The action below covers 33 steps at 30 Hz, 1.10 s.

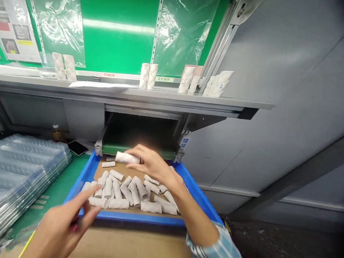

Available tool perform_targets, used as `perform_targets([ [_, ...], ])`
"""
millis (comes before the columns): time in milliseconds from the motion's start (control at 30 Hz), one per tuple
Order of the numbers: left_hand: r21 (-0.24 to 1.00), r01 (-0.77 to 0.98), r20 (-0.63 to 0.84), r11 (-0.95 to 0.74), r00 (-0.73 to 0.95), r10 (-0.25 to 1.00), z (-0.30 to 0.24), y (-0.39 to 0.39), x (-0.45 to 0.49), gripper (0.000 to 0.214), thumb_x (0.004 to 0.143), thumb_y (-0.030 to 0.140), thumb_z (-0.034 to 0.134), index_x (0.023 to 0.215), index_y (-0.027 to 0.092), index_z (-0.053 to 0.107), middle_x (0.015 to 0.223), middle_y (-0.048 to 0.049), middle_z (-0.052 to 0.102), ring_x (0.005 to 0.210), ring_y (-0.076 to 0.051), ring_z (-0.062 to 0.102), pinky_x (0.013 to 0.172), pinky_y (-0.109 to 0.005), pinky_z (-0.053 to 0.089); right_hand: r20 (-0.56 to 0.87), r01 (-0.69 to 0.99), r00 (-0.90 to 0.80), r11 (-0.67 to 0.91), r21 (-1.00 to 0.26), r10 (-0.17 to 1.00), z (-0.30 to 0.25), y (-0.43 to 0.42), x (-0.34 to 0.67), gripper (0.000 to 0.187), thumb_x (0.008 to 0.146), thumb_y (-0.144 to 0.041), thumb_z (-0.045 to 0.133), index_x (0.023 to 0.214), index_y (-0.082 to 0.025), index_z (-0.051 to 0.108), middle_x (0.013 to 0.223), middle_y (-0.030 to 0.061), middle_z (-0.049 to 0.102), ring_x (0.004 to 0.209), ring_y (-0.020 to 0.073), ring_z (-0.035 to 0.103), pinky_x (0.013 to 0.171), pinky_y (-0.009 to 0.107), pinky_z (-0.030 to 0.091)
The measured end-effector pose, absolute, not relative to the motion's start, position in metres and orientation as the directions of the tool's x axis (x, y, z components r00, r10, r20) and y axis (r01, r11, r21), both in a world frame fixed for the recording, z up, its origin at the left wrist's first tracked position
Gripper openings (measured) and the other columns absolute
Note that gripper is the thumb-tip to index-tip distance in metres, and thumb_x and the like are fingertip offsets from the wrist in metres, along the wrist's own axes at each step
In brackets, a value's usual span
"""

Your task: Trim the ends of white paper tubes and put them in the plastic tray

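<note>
A blue tray (89,170) lined with brown cardboard holds several small white cylindrical parts (124,194). My right hand (152,164) reaches over the far end of the tray, fingers closed round one white cylindrical part (126,157) that it holds above the others. My left hand (64,225) hovers at the tray's near left corner, blurred, with fingers stretched out toward the nearest parts and nothing visible in it.
A stack of clear plastic blister trays (20,172) lies at left on the green mat. A phone (77,147) and a small bottle (56,132) sit behind it. More white parts (148,75) stand on the grey shelf (161,97) above. A brown cardboard surface (128,244) lies in front.
</note>
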<state>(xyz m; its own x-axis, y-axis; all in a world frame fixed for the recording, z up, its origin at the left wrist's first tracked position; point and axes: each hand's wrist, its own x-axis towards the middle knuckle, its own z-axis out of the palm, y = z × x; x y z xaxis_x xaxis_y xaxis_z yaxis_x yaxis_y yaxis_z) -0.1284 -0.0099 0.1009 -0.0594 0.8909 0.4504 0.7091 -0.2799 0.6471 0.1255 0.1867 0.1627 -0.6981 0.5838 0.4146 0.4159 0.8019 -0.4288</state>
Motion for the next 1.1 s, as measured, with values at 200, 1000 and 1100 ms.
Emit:
perform_targets([
  [200,0.664,0.568,0.492,-0.486,0.158,0.856,0.140,0.054,-0.073,0.043,0.096,0.047,0.070,0.134,0.026,0.071,0.098,-0.0024,0.077,0.064,-0.013,0.060,0.060,-0.022,0.051,0.517,0.281,-0.589,0.757,-0.590,0.621,0.153,0.094,0.166,0.034,0.100,-0.045,0.076,0.132,-0.037,0.071,0.117,0.0021,0.072,0.105,0.0225,0.071,0.090,0.031,0.056],
  [1000,0.714,0.401,0.548,-0.574,0.191,0.814,0.126,0.077,-0.057,0.033,0.103,0.043,0.068,0.135,0.033,0.073,0.128,-0.0030,0.078,0.102,-0.020,0.072,0.075,-0.025,0.054,0.380,0.035,-0.434,0.437,-0.899,0.817,0.137,0.113,0.171,0.041,0.092,-0.058,0.080,0.121,-0.029,0.077,0.115,0.0054,0.080,0.100,0.0258,0.078,0.089,0.033,0.065],
  [1100,0.712,0.393,0.557,-0.581,0.188,0.809,0.127,0.076,-0.058,0.035,0.102,0.041,0.071,0.135,0.032,0.072,0.128,-0.0036,0.078,0.101,-0.020,0.073,0.079,-0.026,0.056,0.383,0.085,-0.421,0.456,-0.886,0.822,0.136,0.110,0.172,0.037,0.094,-0.055,0.079,0.120,-0.029,0.077,0.115,0.0057,0.080,0.102,0.0258,0.077,0.091,0.034,0.065],
])
